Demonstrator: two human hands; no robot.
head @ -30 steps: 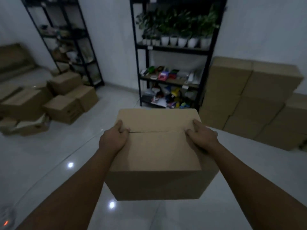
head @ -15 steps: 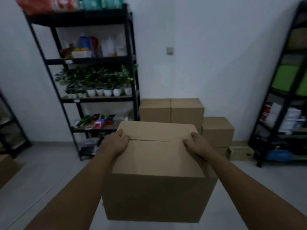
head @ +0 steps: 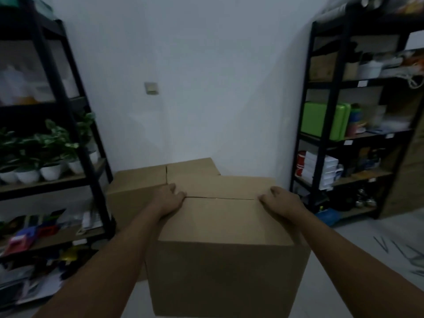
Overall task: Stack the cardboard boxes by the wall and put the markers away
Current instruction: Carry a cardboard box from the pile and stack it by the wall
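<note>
Passage ahead is bounded on both sides. The left shelving unit (head: 68, 125) stands close to the route, its black upright just beside the stacked boxes (head: 146, 180) set against the wall (head: 206, 88). The right shelving unit (head: 330, 134) closes the other side. Between the two units the wall face above the stack is unobstructed. The carried box (head: 220, 249), gripped by the left hand (head: 168, 199) and right hand (head: 281, 200), fills the centre of the gap and hides the floor directly ahead and part of the stack. Open floor (head: 371, 244) shows right of the box, toward the right unit. A blue item (head: 328, 215) lies at that unit's foot.
</note>
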